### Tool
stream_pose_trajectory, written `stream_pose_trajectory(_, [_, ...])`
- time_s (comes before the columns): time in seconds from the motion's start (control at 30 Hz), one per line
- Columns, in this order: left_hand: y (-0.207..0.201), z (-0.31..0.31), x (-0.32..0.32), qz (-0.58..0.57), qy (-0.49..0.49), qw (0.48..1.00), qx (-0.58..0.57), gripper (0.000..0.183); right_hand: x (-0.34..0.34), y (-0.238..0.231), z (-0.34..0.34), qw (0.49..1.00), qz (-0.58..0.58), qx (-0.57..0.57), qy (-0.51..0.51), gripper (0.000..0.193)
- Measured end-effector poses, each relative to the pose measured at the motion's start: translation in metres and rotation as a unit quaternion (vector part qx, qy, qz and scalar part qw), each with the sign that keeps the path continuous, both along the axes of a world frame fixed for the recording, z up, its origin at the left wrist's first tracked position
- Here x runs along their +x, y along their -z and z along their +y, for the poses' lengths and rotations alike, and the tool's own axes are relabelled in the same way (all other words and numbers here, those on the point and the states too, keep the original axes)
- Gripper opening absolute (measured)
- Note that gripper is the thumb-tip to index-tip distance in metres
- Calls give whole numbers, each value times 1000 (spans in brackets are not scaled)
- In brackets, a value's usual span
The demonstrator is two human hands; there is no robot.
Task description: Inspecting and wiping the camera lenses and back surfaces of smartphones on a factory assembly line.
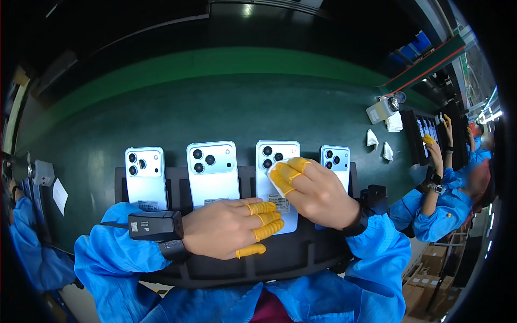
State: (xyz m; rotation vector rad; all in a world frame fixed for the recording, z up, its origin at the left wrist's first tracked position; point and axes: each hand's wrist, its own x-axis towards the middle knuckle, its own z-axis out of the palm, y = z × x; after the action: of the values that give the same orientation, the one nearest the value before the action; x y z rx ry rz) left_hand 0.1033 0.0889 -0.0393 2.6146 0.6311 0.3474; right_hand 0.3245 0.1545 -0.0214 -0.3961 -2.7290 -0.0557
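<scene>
Four light-blue phones lie back side up in a row on a black slotted tray [202, 269], camera ends pointing away from me. My right hand [323, 199], with yellow finger cots, is closed on a folded white cloth [278, 182]. It presses the cloth on the back of the third phone [263, 185] from the left, just below its camera block. Flat and palm down, my left hand [221, 226] has its cotted fingers stretched across the lower left part of that phone. It hides the lower end of the second phone [212, 184]. The leftmost phone [145, 183] and the rightmost phone [335, 156] flank them.
On the green bench [226, 116], two crumpled white cloths [371, 139] lie at the right, near a dispenser bottle [381, 111] and a white cloth stack [394, 122]. Co-workers in blue sit at the right [444, 210] and left. A white sheet [60, 196] lies at the left.
</scene>
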Motion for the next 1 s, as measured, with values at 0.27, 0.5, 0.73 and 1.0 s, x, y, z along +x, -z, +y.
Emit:
stream_pose_trajectory(0.27, [1,2,2,-4,6,1000,3,45,9,-9,7,997,35,5,64,22])
stream_pose_trajectory(0.5, [2,0,1,-48,-2,999,0,43,-2,4,-2,996,23,23,87,31])
stream_pose_trajectory(0.73, [-2,1,2,-1,6,1000,5,46,12,0,-19,994,52,-76,63,28])
stream_pose_trajectory(1.0, [-6,8,29,1,-21,1000,0,48,44,-42,-23,989,17,-40,139,31])
